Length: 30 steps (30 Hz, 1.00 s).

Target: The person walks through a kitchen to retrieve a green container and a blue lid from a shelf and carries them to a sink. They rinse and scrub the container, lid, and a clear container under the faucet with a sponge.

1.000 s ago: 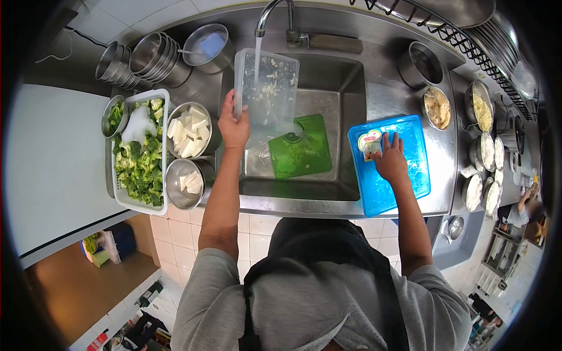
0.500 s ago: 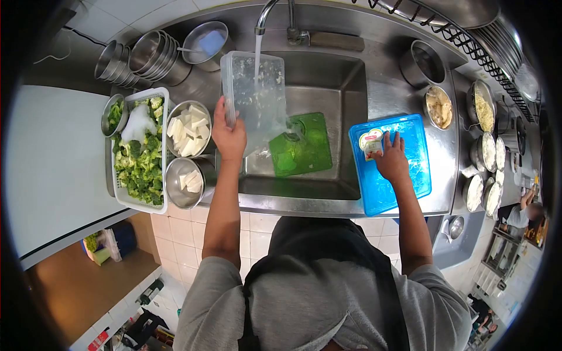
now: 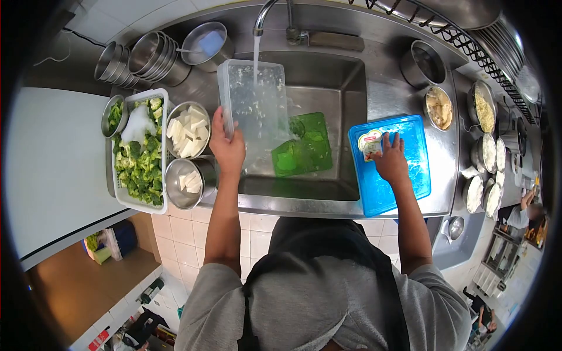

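My left hand (image 3: 228,146) grips the near left edge of a clear plastic container (image 3: 256,108), tilted under running water from the faucet (image 3: 258,26) at the sink's left side. White bits cling inside the container. My right hand (image 3: 391,159) rests with fingers spread on a blue lid (image 3: 391,190), which has a white label (image 3: 370,142) and lies wet on the steel counter right of the sink. A green board or lid (image 3: 313,155) lies in the sink (image 3: 345,126), with water splashing on it.
Left of the sink stand a white basket of broccoli (image 3: 165,117), two bowls of white chunks (image 3: 188,130) (image 3: 188,183) and stacked steel bowls (image 3: 153,55). A steel pot (image 3: 422,63) and several food bowls are at the right. People appear at the far lower right.
The clear container has dipped slightly toward me and tilted, and my left hand has moved slightly down with it. My right hand stays on the blue lid.
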### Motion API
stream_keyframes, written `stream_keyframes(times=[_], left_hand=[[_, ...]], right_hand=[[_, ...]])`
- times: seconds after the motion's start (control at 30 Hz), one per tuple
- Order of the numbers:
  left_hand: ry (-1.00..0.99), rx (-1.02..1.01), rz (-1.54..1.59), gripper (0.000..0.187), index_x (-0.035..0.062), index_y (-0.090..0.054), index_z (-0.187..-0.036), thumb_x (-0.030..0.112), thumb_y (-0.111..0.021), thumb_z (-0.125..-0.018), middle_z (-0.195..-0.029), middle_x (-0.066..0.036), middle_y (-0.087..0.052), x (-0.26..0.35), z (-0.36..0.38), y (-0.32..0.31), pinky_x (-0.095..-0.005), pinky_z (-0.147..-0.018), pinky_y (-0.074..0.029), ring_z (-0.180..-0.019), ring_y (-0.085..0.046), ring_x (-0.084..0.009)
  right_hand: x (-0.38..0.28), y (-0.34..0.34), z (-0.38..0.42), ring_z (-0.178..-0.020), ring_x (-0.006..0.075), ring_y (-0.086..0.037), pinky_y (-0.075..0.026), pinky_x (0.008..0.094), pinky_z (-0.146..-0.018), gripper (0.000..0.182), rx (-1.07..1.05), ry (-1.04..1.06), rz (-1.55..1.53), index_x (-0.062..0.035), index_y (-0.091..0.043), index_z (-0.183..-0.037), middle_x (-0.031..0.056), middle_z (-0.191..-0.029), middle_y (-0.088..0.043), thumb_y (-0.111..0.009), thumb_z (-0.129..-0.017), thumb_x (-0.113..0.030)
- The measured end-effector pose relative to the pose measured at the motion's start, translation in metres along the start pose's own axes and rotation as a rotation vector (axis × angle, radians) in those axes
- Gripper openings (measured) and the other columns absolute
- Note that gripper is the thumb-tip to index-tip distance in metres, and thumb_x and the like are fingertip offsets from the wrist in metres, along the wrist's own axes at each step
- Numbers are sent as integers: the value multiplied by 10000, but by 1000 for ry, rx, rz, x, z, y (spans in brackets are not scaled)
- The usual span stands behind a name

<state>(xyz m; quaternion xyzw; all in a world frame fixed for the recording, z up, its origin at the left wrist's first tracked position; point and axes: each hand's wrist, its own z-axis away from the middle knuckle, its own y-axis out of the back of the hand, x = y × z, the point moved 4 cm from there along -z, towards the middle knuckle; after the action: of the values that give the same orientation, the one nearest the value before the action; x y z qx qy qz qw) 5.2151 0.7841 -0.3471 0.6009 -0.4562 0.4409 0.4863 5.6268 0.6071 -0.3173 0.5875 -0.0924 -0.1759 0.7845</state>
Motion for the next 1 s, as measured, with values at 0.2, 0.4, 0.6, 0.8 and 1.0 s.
stream_keyframes(times=[0.2,0.4,0.6,0.8,1.0], left_hand=[[-46,10,-15,701,46,-450,-1508,-105,-557,-832,-1309,-123,-646,2,-3,3,-285,-890,-539,-1084,-682,-204],[-54,-6,-27,707,18,-423,-1517,-122,-526,-832,-1374,-150,-581,11,1,22,-345,-978,-563,-1171,-642,-223],[-103,-76,60,702,2,-418,-1516,-132,-510,-833,-1398,-174,-573,-8,-21,15,-350,-993,-557,-1213,-632,-239],[-179,-92,88,699,47,-462,-1503,-118,-532,-828,-1317,-140,-649,-27,-42,-16,-306,-941,-537,-1097,-690,-199],[-79,-69,91,672,49,-491,-1478,-76,-578,-824,-1276,-148,-677,-40,-36,-26,-306,-905,-544,-1056,-706,-212]], right_hand=[[1,0,-1,-1490,536,-233,-197,564,-1247,725,0,7,12,144,-397,-1469,271,-1577,-388,-634,-973,-328],[-3,5,1,-1488,539,-234,-196,575,-1244,703,-34,21,29,154,-404,-1461,267,-1582,-383,-610,-985,-320],[-4,4,-1,-1487,540,-237,-196,575,-1244,697,-39,8,23,157,-402,-1461,263,-1585,-382,-595,-992,-322],[-4,4,0,-1485,548,-238,-199,557,-1248,726,-56,1,30,141,-367,-1489,289,-1582,-367,-607,-987,-324],[5,-5,-1,-1487,559,-221,-212,551,-1243,752,-23,-41,5,122,-340,-1514,348,-1569,-341,-622,-978,-323]])
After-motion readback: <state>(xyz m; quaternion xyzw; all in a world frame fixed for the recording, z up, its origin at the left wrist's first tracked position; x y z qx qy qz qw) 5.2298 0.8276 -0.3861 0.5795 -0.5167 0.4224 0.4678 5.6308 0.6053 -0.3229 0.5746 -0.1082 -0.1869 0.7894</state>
